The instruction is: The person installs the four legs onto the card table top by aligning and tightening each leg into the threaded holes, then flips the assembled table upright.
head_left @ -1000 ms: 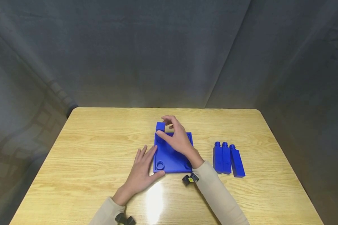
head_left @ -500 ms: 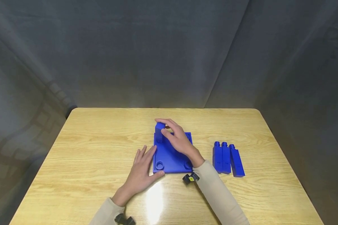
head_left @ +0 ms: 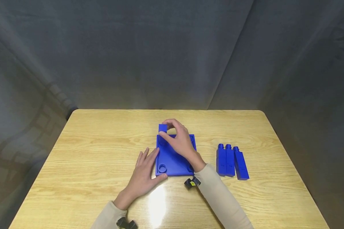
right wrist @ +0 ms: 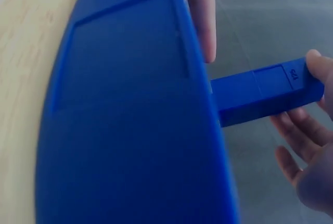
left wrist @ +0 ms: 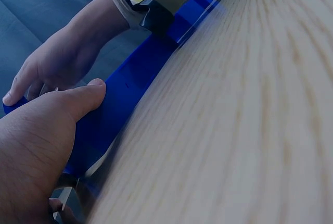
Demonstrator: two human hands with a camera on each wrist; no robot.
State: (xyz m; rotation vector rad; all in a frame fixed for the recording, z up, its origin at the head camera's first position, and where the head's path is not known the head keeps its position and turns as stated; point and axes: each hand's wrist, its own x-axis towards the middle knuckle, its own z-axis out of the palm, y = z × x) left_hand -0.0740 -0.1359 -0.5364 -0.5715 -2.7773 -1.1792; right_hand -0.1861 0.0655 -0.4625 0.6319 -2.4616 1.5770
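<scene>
Blue block (right wrist: 265, 89) bearing digits (right wrist: 293, 75) is pinched by right hand (head_left: 180, 140), left hand (head_left: 144, 175) spread against plate (head_left: 175, 161).

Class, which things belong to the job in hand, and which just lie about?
Job:
blue square socketed plate
blue rectangular block in right hand
probably, three loose blue pegged blocks

Background:
light wooden table
dark grey cloth curtain
black wrist devices
</scene>
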